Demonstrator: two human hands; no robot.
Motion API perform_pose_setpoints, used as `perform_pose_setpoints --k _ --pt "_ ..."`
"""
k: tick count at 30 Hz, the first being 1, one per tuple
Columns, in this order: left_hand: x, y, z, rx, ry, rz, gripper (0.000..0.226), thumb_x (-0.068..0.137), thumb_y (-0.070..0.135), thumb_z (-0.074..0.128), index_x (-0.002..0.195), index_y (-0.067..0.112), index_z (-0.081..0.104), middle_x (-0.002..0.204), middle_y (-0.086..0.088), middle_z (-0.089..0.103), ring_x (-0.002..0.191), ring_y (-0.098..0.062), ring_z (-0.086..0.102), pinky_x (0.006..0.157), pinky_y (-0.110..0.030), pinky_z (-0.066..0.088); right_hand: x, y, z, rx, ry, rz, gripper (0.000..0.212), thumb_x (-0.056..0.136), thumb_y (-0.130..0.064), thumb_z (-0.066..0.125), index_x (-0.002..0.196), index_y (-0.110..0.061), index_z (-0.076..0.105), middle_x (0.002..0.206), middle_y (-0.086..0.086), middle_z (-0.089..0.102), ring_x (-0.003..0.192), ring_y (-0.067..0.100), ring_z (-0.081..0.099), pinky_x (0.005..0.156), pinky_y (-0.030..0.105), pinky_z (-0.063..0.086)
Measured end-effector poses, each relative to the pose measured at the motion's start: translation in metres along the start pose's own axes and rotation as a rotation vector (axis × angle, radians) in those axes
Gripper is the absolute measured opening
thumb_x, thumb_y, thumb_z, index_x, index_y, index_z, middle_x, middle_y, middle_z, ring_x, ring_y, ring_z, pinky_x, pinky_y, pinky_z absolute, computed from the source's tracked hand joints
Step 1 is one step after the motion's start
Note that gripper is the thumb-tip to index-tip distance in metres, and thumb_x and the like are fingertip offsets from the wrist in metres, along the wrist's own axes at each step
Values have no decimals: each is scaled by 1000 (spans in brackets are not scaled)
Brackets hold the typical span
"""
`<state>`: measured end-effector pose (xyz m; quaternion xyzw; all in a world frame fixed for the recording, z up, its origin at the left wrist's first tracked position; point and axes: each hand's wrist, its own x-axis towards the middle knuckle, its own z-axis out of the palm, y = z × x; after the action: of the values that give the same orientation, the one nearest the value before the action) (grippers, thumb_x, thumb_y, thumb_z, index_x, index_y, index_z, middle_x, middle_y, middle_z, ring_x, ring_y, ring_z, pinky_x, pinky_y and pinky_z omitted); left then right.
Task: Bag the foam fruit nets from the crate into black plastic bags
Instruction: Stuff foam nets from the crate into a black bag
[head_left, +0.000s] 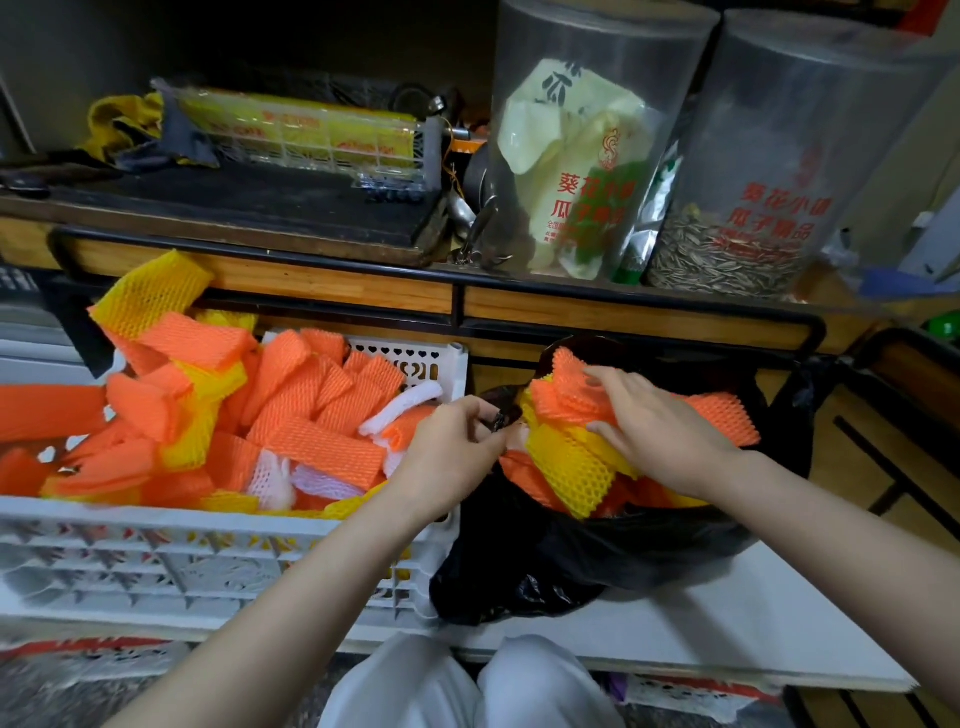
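Beside a white crate (208, 561), on a pale surface (727, 634), stood a black bag (597, 561), its side touching the crate's right end. The right hand (660, 426) curled its fingers and thumb round a bundle (566, 462) of orange and yellow foam nets, which sat heaped at the bag's mouth, partly above the rim. The left hand (457, 441) pinched the bag's left rim between thumb and fingers, holding the opening up next to the crate. The crate was piled with more nets (322, 447), mostly orange, some yellow, a few white. Behind both, two clear jars (587, 156) stood on a wooden shelf (332, 283). The step in hand looked to be packing the bundle down into the bag. To do it well, the right hand would probably need to push the bundle straight down and toward the far side, where the plastic looked slack, rather than leave it mounded at the mouth, since springy foam is likely to rise again and spill. The left hand would do best to hold the rim high and taut, so the thin plastic does not fold in under the load. The crate was far from empty, so space saved in the bag mattered.
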<state>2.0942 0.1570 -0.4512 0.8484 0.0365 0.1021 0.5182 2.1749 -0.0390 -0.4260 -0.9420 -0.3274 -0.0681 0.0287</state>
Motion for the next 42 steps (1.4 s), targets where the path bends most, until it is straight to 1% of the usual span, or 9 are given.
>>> perform_pose_setpoints --k 4,6,8,12,23,28,33,38,42 --pt "-9 -18 -23 140 39 66 11 91 13 54 99 18 58 75 7 55 61 -4 52 52 -12 40 11 -33 -16 102 130 -52 47 98 -37 37 141 -20 29 140 -2 42 130 14 39 100 32 39" --pt "-15 -32 -39 303 58 136 11 91 17 54 102 19 57 89 6 56 74 -4 55 64 -20 44 21 -56 -20 174 178 -93 42 99 -38 35 138 -21 34 136 -4 43 127 13 41 97 35 42" --pt "-18 -51 -56 491 78 163 18 91 21 54 109 18 56 103 4 54 93 -15 54 76 -32 45 33 -81 -19 221 220 -145 39 99 -37 35 135 -22 37 131 -6 44 122 11 44 90 26 38" --pt "-15 -93 -87 636 89 60 28 89 19 57 116 14 56 113 -6 53 107 -26 52 86 -38 42 61 -127 1 311 219 -231 36 98 -32 40 132 -19 40 128 -3 44 121 11 44 89 24 37" --pt "28 -180 -126 520 66 -307 61 89 19 61 137 -3 31 136 -26 40 128 -36 39 103 -32 27 146 -181 131 397 -278 -154 52 96 -21 51 141 -6 29 144 13 36 133 26 34 108 37 30" --pt "49 -194 -120 459 48 -350 68 85 17 66 137 -3 27 122 -30 51 116 -38 50 88 -29 31 162 -185 162 433 -396 -79 63 92 -19 57 143 -4 24 145 18 36 133 31 35 108 37 30" --pt "54 -202 -120 340 186 -299 53 79 7 71 125 1 45 105 -21 57 103 -35 56 81 -31 34 167 -184 167 448 -394 -57 71 84 -22 68 140 -3 28 140 18 42 129 30 41 106 37 34" --pt "52 -195 -122 96 375 -115 31 81 1 65 106 11 52 84 1 49 67 -18 54 68 -29 45 169 -177 153 512 -271 -72 35 87 -25 65 116 -9 55 117 9 54 108 23 52 83 26 37" --pt "47 -180 -124 -252 439 -25 35 85 6 64 112 16 44 87 6 49 70 -3 52 73 -25 50 165 -179 133 750 -68 -2 20 87 -22 65 103 -13 56 99 2 59 86 15 56 75 28 45"
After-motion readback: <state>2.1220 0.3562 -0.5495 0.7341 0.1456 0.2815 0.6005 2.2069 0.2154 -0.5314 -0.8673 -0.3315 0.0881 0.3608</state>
